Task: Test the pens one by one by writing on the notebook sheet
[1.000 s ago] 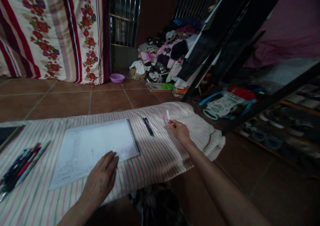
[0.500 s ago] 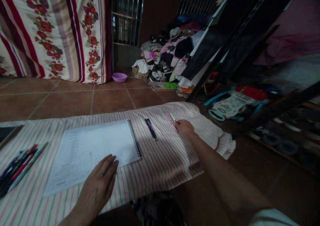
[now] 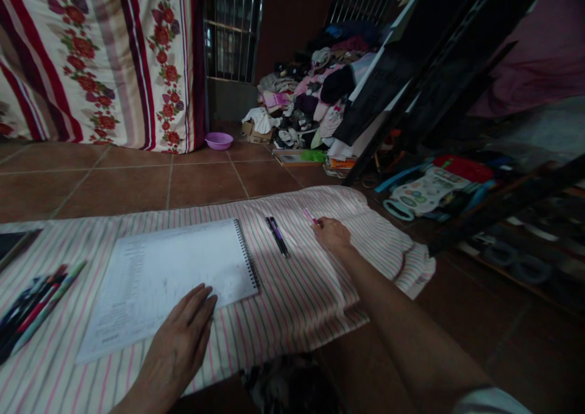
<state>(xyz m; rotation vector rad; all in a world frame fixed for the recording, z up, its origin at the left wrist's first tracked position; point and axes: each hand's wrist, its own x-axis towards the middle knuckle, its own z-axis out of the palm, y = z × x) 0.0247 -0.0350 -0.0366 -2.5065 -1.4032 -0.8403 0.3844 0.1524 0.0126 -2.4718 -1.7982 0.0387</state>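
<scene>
A spiral notebook (image 3: 169, 280) lies open on a pink-striped cloth (image 3: 292, 292) spread over the floor. My left hand (image 3: 180, 344) rests flat with fingers stretched out, its fingertips on the notebook's lower edge. My right hand (image 3: 331, 234) reaches far out to the right side of the cloth, fingers pinched on a pink pen (image 3: 311, 217) that lies low against the cloth. Two dark pens (image 3: 277, 236) lie side by side between the notebook and my right hand.
A bunch of coloured pens (image 3: 34, 307) lies at the cloth's left edge. Behind are tiled floor, a floral curtain (image 3: 100, 54), a purple bowl (image 3: 218, 140), a heap of clothes (image 3: 311, 103) and a dark slanted frame (image 3: 411, 78) with clutter under it.
My right hand has lowered the pink pen from upright down toward the cloth and shifted slightly. The left hand has stayed on the notebook's edge.
</scene>
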